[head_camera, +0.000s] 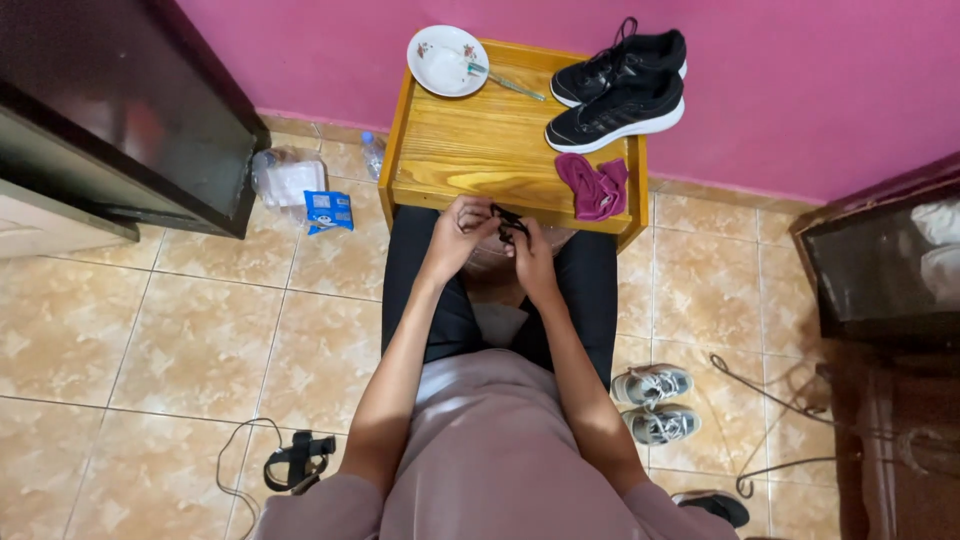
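1. A wooden bench (480, 150) is seen against the pink wall.
2. A pair of black shoes (620, 85) is set at its back right corner.
3. A maroon cloth (595, 187) is laid at the front edge.
4. A black lace (508, 224) is pinched between left hand (455, 235) and right hand (530, 262), just before the bench's front edge, above the lap.

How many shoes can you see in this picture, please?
5: two black sneakers on the wooden table, two grey sneakers on the floor, and one dark shoe partly cut off at the bottom edge.
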